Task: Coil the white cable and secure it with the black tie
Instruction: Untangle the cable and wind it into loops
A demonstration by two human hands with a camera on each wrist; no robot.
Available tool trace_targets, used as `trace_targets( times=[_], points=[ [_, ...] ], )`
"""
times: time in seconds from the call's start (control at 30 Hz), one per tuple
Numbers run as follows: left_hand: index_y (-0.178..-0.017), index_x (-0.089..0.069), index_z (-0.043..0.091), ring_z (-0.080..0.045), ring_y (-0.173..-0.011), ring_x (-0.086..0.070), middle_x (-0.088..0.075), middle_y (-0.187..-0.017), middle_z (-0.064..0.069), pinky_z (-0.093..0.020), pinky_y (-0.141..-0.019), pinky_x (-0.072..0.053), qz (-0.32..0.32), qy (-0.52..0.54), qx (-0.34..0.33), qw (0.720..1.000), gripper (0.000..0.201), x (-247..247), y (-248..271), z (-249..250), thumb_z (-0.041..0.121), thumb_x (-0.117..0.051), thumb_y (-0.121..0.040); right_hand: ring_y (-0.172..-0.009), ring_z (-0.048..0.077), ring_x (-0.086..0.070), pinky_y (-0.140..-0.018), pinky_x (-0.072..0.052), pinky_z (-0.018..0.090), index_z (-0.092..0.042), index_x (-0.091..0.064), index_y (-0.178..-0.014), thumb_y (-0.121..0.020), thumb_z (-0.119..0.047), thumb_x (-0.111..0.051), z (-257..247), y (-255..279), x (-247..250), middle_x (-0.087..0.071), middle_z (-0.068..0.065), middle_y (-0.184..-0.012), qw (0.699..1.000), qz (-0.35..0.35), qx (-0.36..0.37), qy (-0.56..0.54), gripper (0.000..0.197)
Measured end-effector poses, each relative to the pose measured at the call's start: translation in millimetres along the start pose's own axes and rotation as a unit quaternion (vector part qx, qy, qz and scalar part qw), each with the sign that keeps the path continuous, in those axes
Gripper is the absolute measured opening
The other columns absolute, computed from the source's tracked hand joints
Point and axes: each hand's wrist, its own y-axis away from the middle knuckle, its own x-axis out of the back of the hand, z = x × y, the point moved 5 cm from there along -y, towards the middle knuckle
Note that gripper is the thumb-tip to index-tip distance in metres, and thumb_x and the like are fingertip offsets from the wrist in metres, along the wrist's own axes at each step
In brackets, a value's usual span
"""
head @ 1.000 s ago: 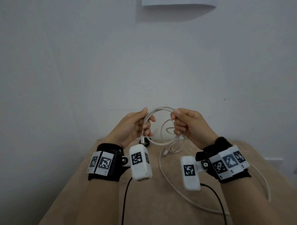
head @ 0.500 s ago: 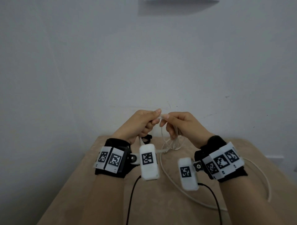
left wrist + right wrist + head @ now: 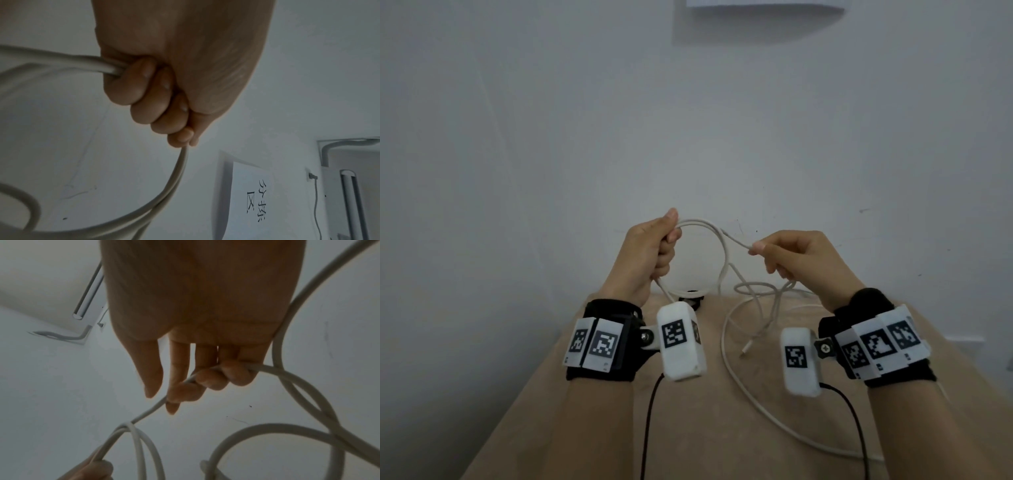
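the left hand [image 3: 650,253] fists around the gathered loops of the white cable [image 3: 722,253] to keep them stacked, the right hand [image 3: 801,257] pinches the next stretch, probably feeding another turn, while the black tie [image 3: 693,297] waits on the tan table [image 3: 709,421].

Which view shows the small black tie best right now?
The head view. The small black tie lies on the tan table at its far edge, beyond the left hand and partly hidden by the wrist camera. Both wrist views show only fingers, thin white cable and wall; no tie.
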Motion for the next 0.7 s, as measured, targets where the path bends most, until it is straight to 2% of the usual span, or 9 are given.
trace_targets(
  times=[0.13, 0.23, 0.3, 0.37, 0.43, 0.5, 0.57, 0.7],
  points=[
    [-0.061, -0.040, 0.019, -0.004, -0.040, -0.015, -0.022, -0.050, 0.010, -0.016, -0.035, -0.015, 0.018, 0.057, -0.013, 0.998, 0.042, -5.2, -1.3, -0.4, 0.037, -0.045, -0.100, -0.048, 0.011, -0.041, -0.047, -0.036, 0.016, -0.016, -0.075, -0.087, -0.092, -0.026, -0.059, 0.6, -0.5, -8.4, -0.056, -0.005, -0.054, 1.000, -0.024, -0.003, -0.001, 0.019],
    [-0.062, -0.040, 0.019, -0.004, -0.039, -0.015, -0.023, -0.050, 0.009, -0.016, -0.034, -0.013, 0.014, 0.100, -0.003, 0.995, 0.042, -11.4, -2.4, -1.8, 0.036, -0.044, -0.100, -0.048, 0.006, -0.046, -0.049, -0.041, 0.016, -0.024, -0.072, -0.091, -0.093, -0.028, -0.058, -1.6, -1.3, -22.8, -0.067, -0.001, -0.074, 0.999, -0.041, 0.004, -0.004, 0.014],
    [-0.063, -0.040, 0.018, -0.003, -0.038, -0.015, -0.024, -0.049, 0.010, -0.016, -0.034, -0.012, 0.010, 0.125, 0.005, 0.992, 0.042, -13.6, -2.6, -1.9, 0.036, -0.043, -0.100, -0.054, 0.003, -0.051, -0.056, -0.046, 0.018, -0.032, -0.069, -0.093, -0.091, -0.032, -0.060, -1.1, -2.1, -31.4, -0.068, -0.006, -0.087, 0.998, -0.049, 0.017, 0.026, 0.009],
    [-0.063, -0.040, 0.018, -0.003, -0.038, -0.015, -0.024, -0.049, 0.010, -0.017, -0.035, -0.011, 0.011, 0.139, 0.006, 0.990, 0.041, -14.6, -2.9, -2.0, 0.036, -0.043, -0.100, -0.063, 0.008, -0.055, -0.064, -0.050, 0.025, -0.027, -0.068, -0.094, -0.088, -0.035, -0.063, -0.4, -1.9, -37.6, -0.068, -0.008, -0.087, 0.996, -0.058, 0.029, 0.060, 0.012],
    [-0.063, -0.040, 0.018, -0.003, -0.038, -0.015, -0.024, -0.049, 0.010, -0.017, -0.035, -0.011, 0.015, 0.148, 0.005, 0.989, 0.041, -15.3, -3.1, -2.5, 0.035, -0.043, -0.101, -0.064, 0.008, -0.055, -0.066, -0.049, 0.027, -0.017, -0.067, -0.085, -0.090, -0.030, -0.062, -0.8, -2.3, -40.3, -0.071, -0.002, -0.084, 0.997, -0.046, 0.038, 0.042, 0.015],
    [-0.063, -0.040, 0.018, -0.002, -0.037, -0.016, -0.024, -0.049, 0.010, -0.016, -0.034, -0.011, 0.016, 0.160, 0.010, 0.987, 0.041, -16.4, -3.3, -3.9, 0.035, -0.043, -0.101, -0.058, 0.001, -0.052, -0.060, -0.045, 0.017, -0.013, -0.064, -0.078, -0.093, -0.021, -0.058, -3.8, -1.7, -41.4, -0.072, -0.002, -0.077, 0.998, -0.033, 0.047, 0.003, 0.018],
    [-0.063, -0.040, 0.018, -0.002, -0.037, -0.016, -0.025, -0.048, 0.010, -0.016, -0.035, -0.011, 0.013, 0.169, 0.016, 0.985, 0.042, -16.8, -3.7, -5.6, 0.036, -0.042, -0.101, -0.052, 0.001, -0.048, -0.052, -0.039, 0.011, -0.013, -0.062, -0.077, -0.094, -0.016, -0.056, -6.0, -0.8, -42.0, -0.070, -0.004, -0.070, 0.998, -0.024, 0.047, -0.035, 0.018],
    [-0.064, -0.041, 0.017, -0.002, -0.036, -0.017, -0.025, -0.048, 0.010, -0.016, -0.035, -0.012, 0.004, 0.176, 0.025, 0.984, 0.042, -16.1, -4.2, -7.8, 0.036, -0.041, -0.101, -0.050, 0.006, -0.041, -0.044, -0.032, 0.014, -0.007, -0.068, -0.088, -0.090, -0.016, -0.062, -4.1, -0.7, -34.5, -0.067, -0.005, -0.066, 0.991, 0.002, 0.017, -0.133, 0.011]
  ],
)
